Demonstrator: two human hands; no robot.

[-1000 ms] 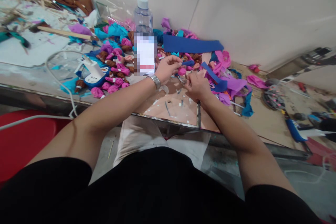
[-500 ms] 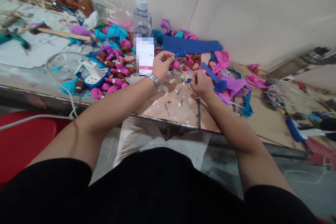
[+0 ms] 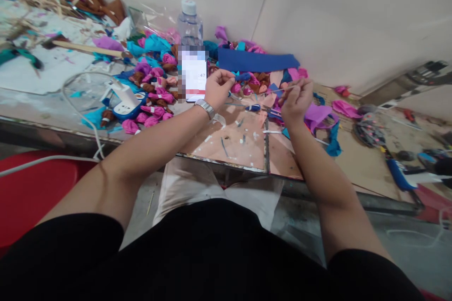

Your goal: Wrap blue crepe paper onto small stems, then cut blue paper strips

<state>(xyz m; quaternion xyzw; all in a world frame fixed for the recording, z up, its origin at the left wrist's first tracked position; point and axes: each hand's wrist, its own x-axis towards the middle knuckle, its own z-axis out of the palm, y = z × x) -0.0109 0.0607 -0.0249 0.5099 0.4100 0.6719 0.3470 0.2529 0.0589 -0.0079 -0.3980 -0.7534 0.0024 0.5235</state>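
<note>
Strand (image 3: 273,90), just one, extends from the right fingers (image 3: 291,96).

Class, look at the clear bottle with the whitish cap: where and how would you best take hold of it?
Probably around its upper body, just below the whitish cap, coming from above. The clear bottle stands upright, its rounded upper part in plain view, while the phone in front hides its lower part and coloured scraps crowd both sides.

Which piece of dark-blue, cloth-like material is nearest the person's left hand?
The slim, crumpled dark-blue piece beside the bare left hand. The stubby dark-blue bundle lies apart, lower in view; the long, flat dark-blue strip, higher.
</note>
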